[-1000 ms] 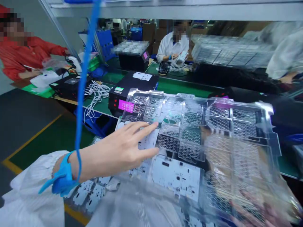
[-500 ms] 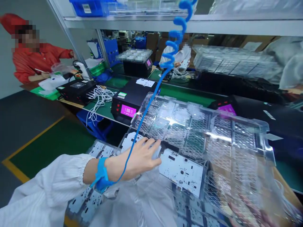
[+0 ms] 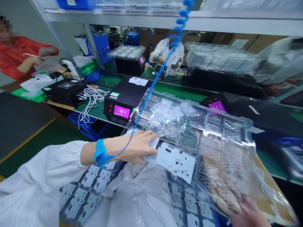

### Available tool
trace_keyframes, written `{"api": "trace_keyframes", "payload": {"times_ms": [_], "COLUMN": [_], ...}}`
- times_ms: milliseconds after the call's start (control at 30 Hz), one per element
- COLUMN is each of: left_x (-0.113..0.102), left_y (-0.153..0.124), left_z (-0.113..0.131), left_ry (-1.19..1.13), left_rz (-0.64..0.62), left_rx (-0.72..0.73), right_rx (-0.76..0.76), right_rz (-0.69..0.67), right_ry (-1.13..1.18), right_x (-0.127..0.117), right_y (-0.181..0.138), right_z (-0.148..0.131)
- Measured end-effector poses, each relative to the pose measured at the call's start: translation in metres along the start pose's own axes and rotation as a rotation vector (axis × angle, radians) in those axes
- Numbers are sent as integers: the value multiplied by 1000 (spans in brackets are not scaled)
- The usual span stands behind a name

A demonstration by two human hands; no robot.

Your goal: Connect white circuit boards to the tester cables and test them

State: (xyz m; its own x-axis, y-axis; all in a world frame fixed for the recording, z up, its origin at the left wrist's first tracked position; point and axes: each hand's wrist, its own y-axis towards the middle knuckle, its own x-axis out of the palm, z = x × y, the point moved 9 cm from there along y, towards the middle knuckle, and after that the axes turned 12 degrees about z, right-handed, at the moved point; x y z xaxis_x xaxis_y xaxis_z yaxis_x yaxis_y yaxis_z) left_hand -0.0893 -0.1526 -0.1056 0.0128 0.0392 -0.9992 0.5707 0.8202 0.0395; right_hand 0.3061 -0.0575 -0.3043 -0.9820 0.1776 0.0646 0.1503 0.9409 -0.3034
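My left hand [image 3: 133,145], wearing a blue wrist strap [image 3: 101,153], is at the near left of a clear plastic tray [image 3: 190,138]. Its fingers bend over the edge of a whitish board, which the hand partly hides. Just right of the fingertips, a white circuit board [image 3: 176,162] with small dark cutouts lies in a tray pocket. My right hand [image 3: 243,205] is at the tray's lower right, its fingers beneath the clear plastic, supporting it. Blurred boards [image 3: 75,203] fill trays lower down.
A blue coiled cord [image 3: 163,67] crosses in front of the tray. Black boxes with pink screens [image 3: 121,111] stand behind it, beside tangled white cables [image 3: 91,97]. A person in red [image 3: 26,56] works at left; another in white [image 3: 168,52] sits across the bench.
The view has shifted, so the bench and tray appear farther left. My left fingers, spread over the board before, are now more bent. My right hand shows more clearly under the tray.
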Motion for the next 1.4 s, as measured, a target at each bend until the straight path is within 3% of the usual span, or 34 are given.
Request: {"api": "trace_keyframes", "payload": {"times_ms": [100, 267, 367, 433, 567, 667, 733, 867, 1000, 1100, 1300, 1400], "left_x": [-9, -29, -49, -55, -30, -4, 6, 11, 5, -10, -25, -40], "left_y": [6, 14, 30, 49, 91, 111, 119, 123, 117, 114, 114, 112], "left_z": [-7, -17, -7, 16, 76, 103, 111, 112, 112, 108, 93, 86], "left_ry": [-41, -88, -96, -38, 152, 254, 308, 422, 322, 160, -8, -55], "left_rz": [-46, -117, -4, 97, 113, 71, 100, 287, 341, 283, -97, -82], "left_rx": [-30, -147, -194, -137, 39, 92, 77, 4, 96, 184, 229, 226], "right_rx": [107, 96, 88, 86, 93, 84, 85, 108, 106, 116, 62, 33], "right_rz": [63, 96, 71, 72, 73, 71, 81, 87, 57, 37, 36, 4], "right_ry": [115, 198, 226, 231, 231, 198, 176, 153, 129, 138, 142, 159], "right_x": [20, 33, 39, 42, 46, 45, 42, 37, 37, 41, 43, 44], "right_y": [-25, -40, -42, -44, -45, -45, -43, -39, -41, -45, -51, -57], "right_z": [-13, -29, -33, -35, -38, -38, -36, -30, -30, -33, -41, -42]}}
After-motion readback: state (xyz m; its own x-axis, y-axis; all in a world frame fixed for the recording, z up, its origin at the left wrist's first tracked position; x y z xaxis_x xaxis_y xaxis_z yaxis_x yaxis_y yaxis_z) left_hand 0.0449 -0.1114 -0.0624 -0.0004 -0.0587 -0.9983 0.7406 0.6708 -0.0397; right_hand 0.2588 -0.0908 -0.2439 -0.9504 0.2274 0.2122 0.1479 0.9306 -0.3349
